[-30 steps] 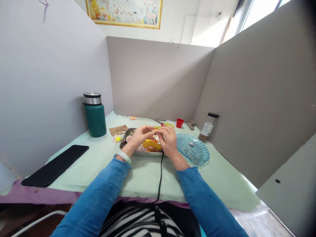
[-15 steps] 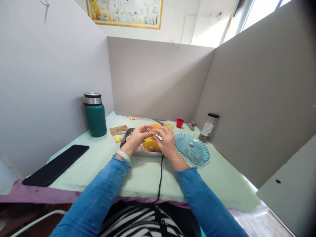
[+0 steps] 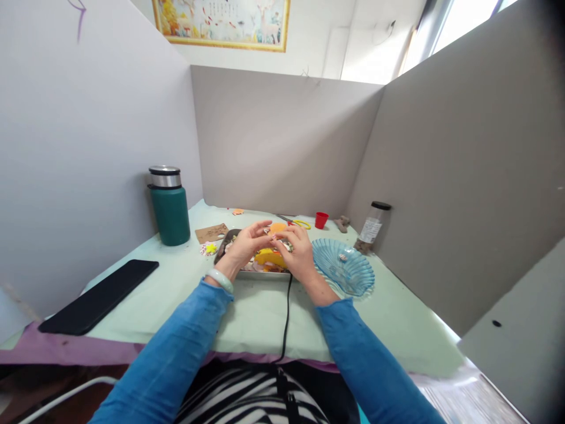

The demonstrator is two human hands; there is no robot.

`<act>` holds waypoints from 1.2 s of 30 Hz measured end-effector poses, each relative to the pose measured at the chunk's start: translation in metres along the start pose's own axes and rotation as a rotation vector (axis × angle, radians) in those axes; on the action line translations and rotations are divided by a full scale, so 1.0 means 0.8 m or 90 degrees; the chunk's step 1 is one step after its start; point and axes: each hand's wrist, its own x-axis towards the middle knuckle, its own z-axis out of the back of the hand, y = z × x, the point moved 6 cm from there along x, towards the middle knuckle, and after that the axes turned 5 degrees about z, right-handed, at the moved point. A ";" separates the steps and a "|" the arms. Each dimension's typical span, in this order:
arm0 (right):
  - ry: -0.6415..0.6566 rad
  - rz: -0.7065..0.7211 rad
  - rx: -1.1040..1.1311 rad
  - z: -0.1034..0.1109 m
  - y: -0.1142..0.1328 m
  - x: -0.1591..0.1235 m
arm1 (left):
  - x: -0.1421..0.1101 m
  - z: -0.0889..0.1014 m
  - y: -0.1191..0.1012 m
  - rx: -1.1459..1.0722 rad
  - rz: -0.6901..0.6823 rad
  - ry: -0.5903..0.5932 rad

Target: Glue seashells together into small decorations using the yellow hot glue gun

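Above a metal tray [image 3: 265,275] my two hands meet at the fingertips. The left hand [image 3: 247,244] comes in from the left, thumb and finger pinched together. From the other side my right hand [image 3: 299,253] pinches at the same spot. Something tiny and pale pinkish seems to sit between the fingertips, too small to name. Below them in the tray lie a yellow curved piece [image 3: 270,257] and many small pale and coloured bits, partly hidden by the hands. An orange round piece [image 3: 278,227] shows just behind the fingers.
A blue scalloped glass plate [image 3: 348,277] with a small speckled piece stands right of the tray. Beyond are yellow-handled scissors [image 3: 302,224], a red cup [image 3: 322,221] and a lidded jar [image 3: 373,228]. A green flask [image 3: 170,212] and black pad [image 3: 103,294] lie left; a black cable [image 3: 286,321] crosses in front.
Both hands stay over the tray, fingertips together. The fingers have shifted only slightly, with the right fingers a little more bent. Nothing else has visibly moved.
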 end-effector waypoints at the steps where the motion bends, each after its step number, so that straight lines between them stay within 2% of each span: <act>1: -0.008 -0.003 0.007 0.001 0.000 0.000 | 0.000 0.000 0.001 -0.003 0.006 0.006; 12: -0.014 -0.023 0.055 0.007 0.012 0.004 | -0.006 -0.008 -0.001 -0.043 0.019 0.074; 20: 0.009 -0.038 0.087 0.007 0.012 0.003 | -0.009 -0.011 -0.002 -0.052 0.040 0.079; 29: 0.018 -0.060 0.092 0.000 0.005 -0.002 | -0.007 -0.016 0.003 0.057 0.031 0.096; 36: 0.019 -0.092 0.074 -0.003 -0.002 -0.004 | -0.007 -0.014 0.001 0.154 0.028 0.039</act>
